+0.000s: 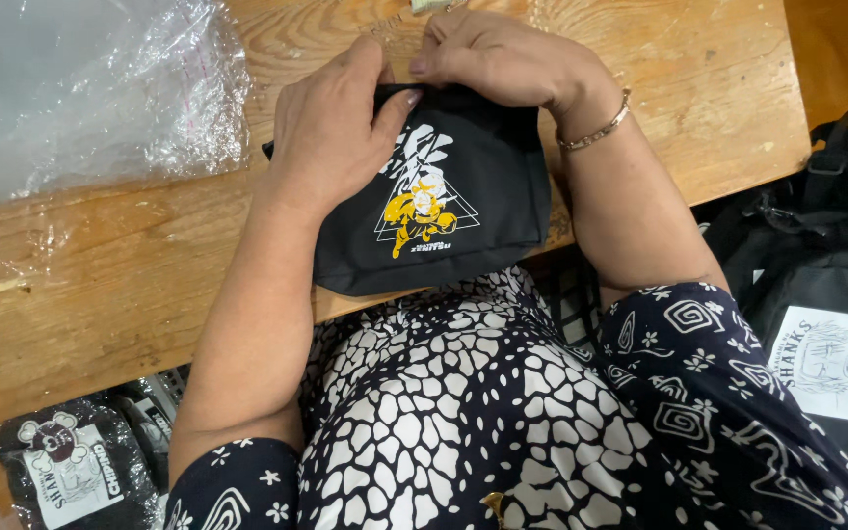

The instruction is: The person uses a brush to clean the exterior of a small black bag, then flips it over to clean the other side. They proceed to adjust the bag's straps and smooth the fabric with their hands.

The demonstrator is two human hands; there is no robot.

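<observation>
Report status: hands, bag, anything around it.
Left hand flat on black printed pouch, right hand gripping its top edge. Pouch on wooden table. Clear plastic bags off to the left, not touching.
</observation>
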